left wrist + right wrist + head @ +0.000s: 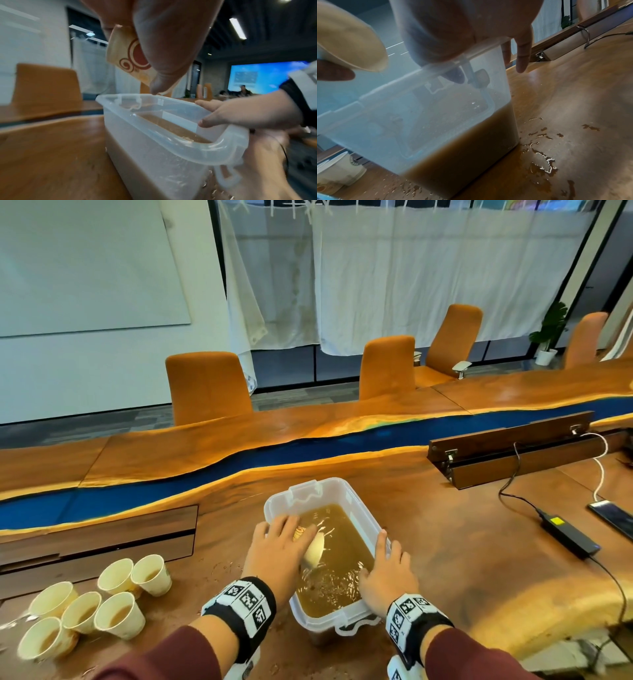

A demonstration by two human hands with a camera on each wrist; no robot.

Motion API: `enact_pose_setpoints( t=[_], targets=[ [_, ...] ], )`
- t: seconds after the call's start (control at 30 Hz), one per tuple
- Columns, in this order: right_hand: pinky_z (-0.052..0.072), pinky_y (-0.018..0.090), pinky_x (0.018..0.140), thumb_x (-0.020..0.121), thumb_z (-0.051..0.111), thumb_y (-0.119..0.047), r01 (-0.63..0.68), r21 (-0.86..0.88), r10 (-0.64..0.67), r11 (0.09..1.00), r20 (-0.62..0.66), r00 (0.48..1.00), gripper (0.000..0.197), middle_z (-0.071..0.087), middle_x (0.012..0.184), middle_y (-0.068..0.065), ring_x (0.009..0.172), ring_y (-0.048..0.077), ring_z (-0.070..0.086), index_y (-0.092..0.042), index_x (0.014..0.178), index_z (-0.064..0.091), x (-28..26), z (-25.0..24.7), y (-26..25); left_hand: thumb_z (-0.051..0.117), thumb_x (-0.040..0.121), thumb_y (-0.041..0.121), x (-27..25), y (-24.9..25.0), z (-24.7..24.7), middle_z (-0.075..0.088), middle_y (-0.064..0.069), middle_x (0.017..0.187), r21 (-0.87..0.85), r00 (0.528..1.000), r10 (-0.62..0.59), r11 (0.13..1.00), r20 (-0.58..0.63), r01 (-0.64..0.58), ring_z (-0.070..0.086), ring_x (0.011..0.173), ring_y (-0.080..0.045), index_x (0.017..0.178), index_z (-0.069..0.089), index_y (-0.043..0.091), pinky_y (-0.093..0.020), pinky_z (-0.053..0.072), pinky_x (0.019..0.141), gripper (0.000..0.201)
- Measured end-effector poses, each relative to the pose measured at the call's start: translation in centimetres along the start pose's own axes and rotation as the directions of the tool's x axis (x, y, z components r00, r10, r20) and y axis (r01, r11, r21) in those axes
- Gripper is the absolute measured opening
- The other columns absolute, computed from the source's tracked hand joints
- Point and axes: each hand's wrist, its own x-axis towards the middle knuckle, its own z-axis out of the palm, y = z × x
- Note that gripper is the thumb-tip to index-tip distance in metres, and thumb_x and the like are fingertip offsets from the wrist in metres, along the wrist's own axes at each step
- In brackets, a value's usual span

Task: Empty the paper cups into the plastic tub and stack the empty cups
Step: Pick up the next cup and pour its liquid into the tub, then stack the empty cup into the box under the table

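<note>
A clear plastic tub (363, 510) stands on the wooden table, about half full of brown liquid. My left hand (284, 539) grips a paper cup (315, 549) tipped steeply over the tub's left side, and the liquid ripples below it. The left wrist view shows the cup (123, 56), with a red swirl print, between my fingers (164, 47) above the tub's rim (171, 138). My right hand (387, 566) holds the right rim, thumb inside and fingers (523, 54) hanging outside the wall (436, 121). Several cups (82, 607) holding brown liquid stand at the left.
Brown puddles and drops (542, 165) lie on the table beside the tub. A black power brick (568, 532), cables and a phone (613, 517) sit at the right. A raised cable hatch (510, 453) stands behind them, and orange chairs (209, 388) line the far side.
</note>
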Motion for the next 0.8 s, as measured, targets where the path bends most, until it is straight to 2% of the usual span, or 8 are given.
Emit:
enact_pose_setpoints(
  t=[0.13,0.27,0.37,0.43,0.5,0.57,0.7,0.8],
  targets=[
    [0.045,0.045,0.109,0.102,0.040,-0.056,0.012,0.023,-0.012,1.000,-0.001,1.000,0.091,0.012,0.168,0.011,0.148,0.031,0.025,-0.018,0.165,-0.014,0.3,0.1,0.2,0.071,0.082,0.046,-1.1,-0.4,0.7,0.047,0.007,0.131,-0.326,0.935,-0.324,0.876,0.147,0.355,0.047,0.121,-0.021,0.142,0.041,0.042,-0.038,0.047,0.095,0.068],
    [0.030,0.054,0.119,0.101,0.039,-0.065,0.005,0.098,-0.014,0.995,0.101,0.995,0.092,0.009,0.170,0.012,0.152,0.035,0.017,-0.019,0.166,-0.007,0.4,-0.7,0.7,0.083,0.078,0.034,-4.2,-0.7,1.4,0.057,0.010,0.117,-0.738,0.846,-0.503,0.501,0.177,0.452,0.058,0.106,-0.013,0.126,0.049,0.037,-0.030,0.050,0.089,0.059],
    [0.014,0.059,0.122,0.100,0.044,-0.060,0.049,0.114,-0.041,0.992,-0.070,0.997,0.070,0.021,0.166,0.012,0.153,0.033,0.017,-0.024,0.159,0.033,-0.5,-1.8,0.4,0.086,0.078,0.032,-7.2,-0.9,1.6,0.064,0.017,0.111,-0.814,0.814,-0.523,0.340,0.252,0.470,0.060,0.100,0.000,0.119,0.049,0.039,-0.018,0.049,0.079,0.055],
    [0.034,0.050,0.113,0.100,0.053,-0.047,0.233,0.213,-0.167,0.949,-0.287,0.943,0.042,0.050,0.143,0.006,0.134,0.027,0.042,-0.024,0.134,0.060,-2.2,-2.3,-0.5,0.087,0.077,0.033,-9.2,-1.1,1.9,0.066,0.015,0.112,-0.821,0.802,-0.511,0.282,0.310,0.497,0.063,0.100,-0.002,0.121,0.047,0.037,-0.024,0.054,0.082,0.059],
    [0.052,0.040,0.091,0.102,0.055,-0.039,0.358,0.467,-0.271,0.809,-0.244,0.931,0.019,0.067,0.106,-0.003,0.099,0.018,0.061,-0.027,0.110,0.068,-4.4,-2.5,-1.8,0.087,0.077,0.036,-11.1,-1.1,1.8,0.065,0.014,0.114,-0.800,0.804,-0.452,0.269,0.386,0.536,0.064,0.102,-0.003,0.122,0.047,0.034,-0.021,0.055,0.081,0.060],
    [0.057,0.038,0.072,0.105,0.053,-0.041,0.305,0.635,-0.384,0.710,-0.014,0.923,0.023,0.071,0.084,0.000,0.074,0.021,0.065,-0.026,0.099,0.070,-6.2,-1.7,-3.1,0.087,0.077,0.041,-13.0,-0.8,1.8,0.066,0.016,0.116,-0.778,0.821,-0.373,0.307,0.433,0.549,0.063,0.106,-0.003,0.123,0.050,0.037,-0.016,0.051,0.084,0.059],
    [0.044,0.026,0.041,0.112,0.040,-0.042,0.044,0.726,-0.527,0.686,0.455,0.718,0.035,0.075,0.083,0.005,0.057,0.021,0.064,-0.019,0.110,0.066,-10.2,1.4,-3.9,0.089,0.071,0.048,-17.2,0.8,2.3,0.063,0.020,0.120,-0.735,0.865,-0.246,0.456,0.439,0.502,0.057,0.112,0.001,0.126,0.053,0.042,-0.018,0.044,0.094,0.066],
    [0.042,0.026,0.040,0.113,0.038,-0.040,0.004,0.734,-0.571,0.680,0.526,0.631,0.039,0.075,0.081,0.008,0.057,0.021,0.062,-0.012,0.113,0.066,-12.8,3.9,-2.8,0.091,0.069,0.047,-20.2,2.2,3.5,0.063,0.021,0.120,-0.730,0.853,-0.135,0.462,0.504,0.504,0.057,0.111,0.005,0.128,0.053,0.041,-0.021,0.047,0.096,0.071]
  ],
)
